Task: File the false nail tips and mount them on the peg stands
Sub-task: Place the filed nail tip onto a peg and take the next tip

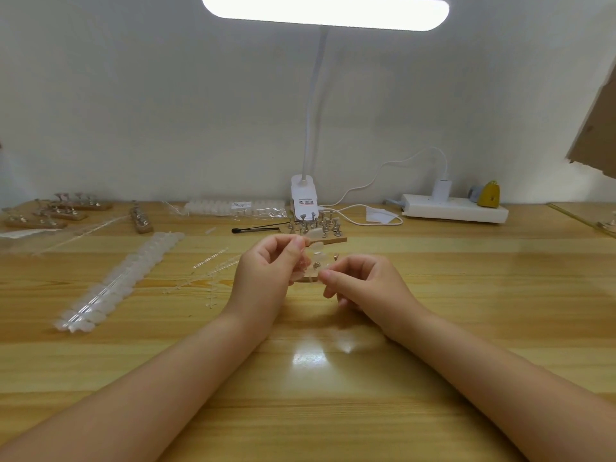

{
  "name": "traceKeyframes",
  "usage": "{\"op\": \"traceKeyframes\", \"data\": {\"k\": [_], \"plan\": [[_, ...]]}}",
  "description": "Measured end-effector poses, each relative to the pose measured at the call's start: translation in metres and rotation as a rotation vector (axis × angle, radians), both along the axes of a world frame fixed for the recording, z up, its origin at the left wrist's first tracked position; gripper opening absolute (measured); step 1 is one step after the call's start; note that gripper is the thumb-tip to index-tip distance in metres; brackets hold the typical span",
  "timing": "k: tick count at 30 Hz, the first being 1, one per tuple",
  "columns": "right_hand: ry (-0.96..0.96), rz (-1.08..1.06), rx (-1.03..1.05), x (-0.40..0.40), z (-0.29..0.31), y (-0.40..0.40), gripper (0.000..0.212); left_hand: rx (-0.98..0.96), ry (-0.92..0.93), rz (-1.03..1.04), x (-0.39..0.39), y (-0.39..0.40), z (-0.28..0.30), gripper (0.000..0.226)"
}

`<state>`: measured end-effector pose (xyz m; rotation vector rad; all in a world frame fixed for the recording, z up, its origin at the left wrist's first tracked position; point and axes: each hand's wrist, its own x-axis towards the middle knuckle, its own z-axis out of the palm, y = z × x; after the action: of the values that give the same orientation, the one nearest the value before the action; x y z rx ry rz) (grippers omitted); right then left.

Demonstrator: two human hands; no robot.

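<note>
My left hand (266,275) pinches the top of a short translucent strip of false nail tips (316,250) between thumb and forefinger. My right hand (361,283) has its thumb and forefinger closed on the strip's lower end, on what looks like one nail tip (322,271). Right behind the fingers, partly hidden, a small wooden peg stand (308,279) lies on the table with metal pegs showing. A second wooden stand (336,240) crowded with several metal pegs stands just beyond the hands.
A long strip of nail tips (116,281) lies at the left, with bare plastic sprues (213,271) beside it. At the back are more peg stands (60,211), a bag of tips (233,206), a black tool (253,230), a lamp clamp (303,195) and a power strip (453,211).
</note>
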<state>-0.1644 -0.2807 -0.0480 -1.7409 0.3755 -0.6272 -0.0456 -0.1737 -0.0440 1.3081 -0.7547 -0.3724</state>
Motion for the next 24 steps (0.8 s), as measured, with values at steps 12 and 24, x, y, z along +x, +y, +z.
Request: {"op": "traceKeyframes", "data": {"k": [12, 24], "plan": [[-0.056, -0.078, -0.068, 0.0, -0.001, 0.001, 0.011, 0.144, -0.083, 0.105, 0.001, 0.0, -0.002, 0.006], [-0.02, -0.144, -0.32, 0.001, -0.003, 0.011, 0.011, 0.225, -0.907, 0.3, 0.002, 0.01, 0.001, 0.008]]}}
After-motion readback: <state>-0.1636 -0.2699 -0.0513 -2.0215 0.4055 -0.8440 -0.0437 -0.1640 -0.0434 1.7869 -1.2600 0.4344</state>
